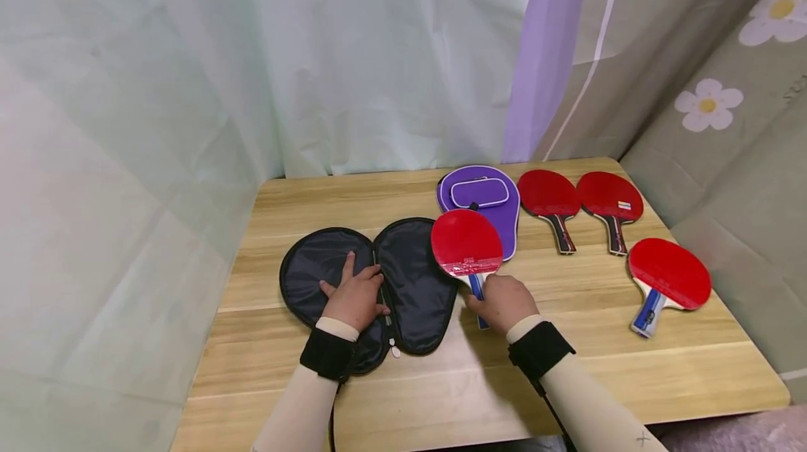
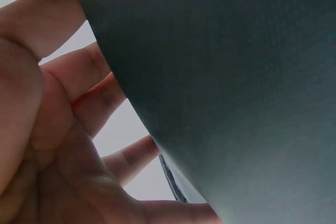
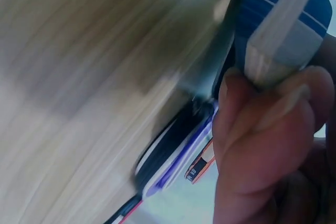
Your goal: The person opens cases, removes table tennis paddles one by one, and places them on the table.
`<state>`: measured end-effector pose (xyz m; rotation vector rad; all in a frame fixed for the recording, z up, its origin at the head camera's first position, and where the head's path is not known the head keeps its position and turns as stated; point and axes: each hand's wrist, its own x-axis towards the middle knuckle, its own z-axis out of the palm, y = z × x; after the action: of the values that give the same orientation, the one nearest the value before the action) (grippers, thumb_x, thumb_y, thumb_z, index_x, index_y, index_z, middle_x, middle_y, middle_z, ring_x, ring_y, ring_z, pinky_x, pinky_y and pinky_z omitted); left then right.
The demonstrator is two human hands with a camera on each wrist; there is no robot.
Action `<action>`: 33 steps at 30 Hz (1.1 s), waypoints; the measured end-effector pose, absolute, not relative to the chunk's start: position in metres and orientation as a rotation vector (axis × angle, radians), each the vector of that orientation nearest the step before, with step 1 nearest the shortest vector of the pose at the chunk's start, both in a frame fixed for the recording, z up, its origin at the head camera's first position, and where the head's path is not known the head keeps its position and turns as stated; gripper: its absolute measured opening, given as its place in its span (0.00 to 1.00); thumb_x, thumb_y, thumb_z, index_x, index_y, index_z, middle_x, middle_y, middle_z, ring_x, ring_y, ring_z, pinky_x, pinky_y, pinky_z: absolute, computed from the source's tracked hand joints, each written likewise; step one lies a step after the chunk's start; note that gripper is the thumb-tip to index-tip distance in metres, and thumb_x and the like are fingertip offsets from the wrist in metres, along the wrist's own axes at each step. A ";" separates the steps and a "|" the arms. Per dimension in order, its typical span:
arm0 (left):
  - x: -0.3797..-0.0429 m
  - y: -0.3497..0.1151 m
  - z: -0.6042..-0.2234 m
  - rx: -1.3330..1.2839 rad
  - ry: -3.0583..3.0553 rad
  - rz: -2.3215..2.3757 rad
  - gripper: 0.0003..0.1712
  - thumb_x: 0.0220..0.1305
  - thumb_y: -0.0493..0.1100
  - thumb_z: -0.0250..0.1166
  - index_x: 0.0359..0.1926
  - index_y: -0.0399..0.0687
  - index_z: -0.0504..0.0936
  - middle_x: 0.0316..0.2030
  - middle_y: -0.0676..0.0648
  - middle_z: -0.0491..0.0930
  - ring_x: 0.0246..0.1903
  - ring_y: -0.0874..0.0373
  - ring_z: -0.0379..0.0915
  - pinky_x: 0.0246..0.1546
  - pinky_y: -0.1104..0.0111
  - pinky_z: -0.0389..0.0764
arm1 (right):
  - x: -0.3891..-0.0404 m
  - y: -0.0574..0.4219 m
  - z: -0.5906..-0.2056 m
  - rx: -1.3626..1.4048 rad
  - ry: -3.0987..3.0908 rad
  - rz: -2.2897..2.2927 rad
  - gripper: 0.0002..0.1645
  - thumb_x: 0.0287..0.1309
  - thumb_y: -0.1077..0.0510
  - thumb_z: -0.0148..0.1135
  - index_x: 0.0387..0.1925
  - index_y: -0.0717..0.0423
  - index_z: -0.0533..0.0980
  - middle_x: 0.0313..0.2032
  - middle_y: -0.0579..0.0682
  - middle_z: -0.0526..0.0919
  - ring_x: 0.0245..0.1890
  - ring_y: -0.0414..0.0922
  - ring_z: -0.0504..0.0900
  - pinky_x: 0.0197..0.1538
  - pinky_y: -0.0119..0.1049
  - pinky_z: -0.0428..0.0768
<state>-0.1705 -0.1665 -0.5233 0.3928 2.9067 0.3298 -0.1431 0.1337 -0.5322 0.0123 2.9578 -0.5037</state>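
My right hand (image 1: 504,303) grips a red table tennis paddle (image 1: 467,243) by its blue and white handle (image 3: 281,30). The paddle's blade overlaps the right half of an open black paddle case (image 1: 419,305) and the lower edge of a purple paddle case (image 1: 498,224). On the black case's left half rests my left hand (image 1: 354,298), fingers spread and fairly straight, close to the zipped fold in the middle. In the left wrist view, dark case fabric (image 2: 220,87) hides the fingertips. A zipper pull (image 1: 394,348) hangs at the fold's near end.
Two red paddles with dark handles, one left (image 1: 548,194) and one right (image 1: 609,198), lie at the back right. Another red paddle (image 1: 670,273) with a blue and white handle lies near the wooden table's (image 1: 567,382) right edge. Curtains (image 1: 391,59) hang right behind the table.
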 end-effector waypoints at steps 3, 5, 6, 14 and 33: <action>-0.170 -0.166 -0.523 0.394 2.904 0.329 0.37 0.64 0.52 0.85 0.70 0.42 0.88 0.81 0.46 0.77 0.92 0.30 0.44 0.64 0.05 0.59 | -0.132 0.142 -0.506 0.104 2.887 -0.481 0.23 0.70 0.48 0.77 0.26 0.59 0.80 0.21 0.52 0.83 0.22 0.48 0.81 0.28 0.39 0.81; -0.170 -0.166 -0.523 0.398 2.902 0.332 0.37 0.65 0.52 0.85 0.70 0.42 0.88 0.81 0.45 0.77 0.92 0.30 0.44 0.64 0.05 0.59 | -0.128 0.153 -0.504 0.143 2.871 -0.480 0.23 0.70 0.48 0.76 0.28 0.59 0.80 0.22 0.52 0.83 0.22 0.48 0.81 0.28 0.38 0.82; -0.170 -0.166 -0.523 0.400 2.901 0.332 0.37 0.65 0.52 0.85 0.70 0.42 0.88 0.82 0.45 0.77 0.92 0.30 0.43 0.64 0.05 0.58 | -0.126 0.158 -0.504 0.165 2.860 -0.476 0.23 0.71 0.48 0.76 0.28 0.60 0.80 0.22 0.52 0.83 0.22 0.48 0.81 0.28 0.39 0.83; -0.172 -0.168 -0.523 0.406 2.896 0.322 0.37 0.65 0.52 0.84 0.71 0.42 0.88 0.82 0.45 0.77 0.92 0.30 0.43 0.64 0.05 0.58 | -0.111 0.195 -0.512 0.244 2.807 -0.470 0.23 0.72 0.47 0.75 0.29 0.61 0.80 0.23 0.53 0.84 0.23 0.48 0.82 0.28 0.38 0.82; -0.173 -0.169 -0.524 0.432 2.906 0.340 0.36 0.65 0.51 0.85 0.69 0.40 0.88 0.80 0.43 0.78 0.91 0.27 0.44 0.62 0.04 0.57 | -0.078 0.248 -0.518 0.368 2.762 -0.462 0.23 0.71 0.47 0.73 0.28 0.60 0.78 0.22 0.51 0.81 0.22 0.47 0.79 0.27 0.37 0.76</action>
<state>-0.1730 -0.1685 -0.5237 0.4323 2.9056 0.3398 -0.0781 0.2485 -0.5183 0.3678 2.7616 -0.4615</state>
